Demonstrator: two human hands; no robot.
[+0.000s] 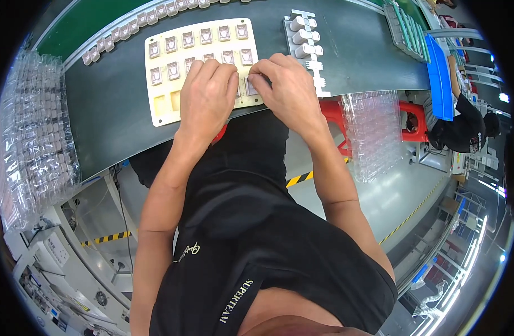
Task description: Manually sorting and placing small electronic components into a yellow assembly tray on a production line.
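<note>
Both hands down on the cream part tray, right one at the end of the near row.

Cream rectangular tray with pocketed rows sits on the dark green tabletop, near edge close to the tabletop's near edge. Far two rows carry small grey-brown square parts, six visible per row, some in the second partly behind the left hand. In the near row, two left-hand recesses show their cream floors; the middle is hidden by the left hand.

Right hand: thumb and index bent together at a grey-brown part at the row's right end. Cannot tell if it's gripped or just touched.

Left hand: palm down over the tray, fingers curled, tips hidden. Cannot tell if it's grasping anything.

Right of the tray, on the tabletop: white plastic frame with rounded blocks. Far side: line of small grey pieces along the edge. Far right: green ridged rack, then long blue plastic bin.

Left end: tall stack of clear moulded plastic trays. Beyond the near edge, right: red plastic chair and clear plastic trays. A co-worker in black is past the bin.
</note>
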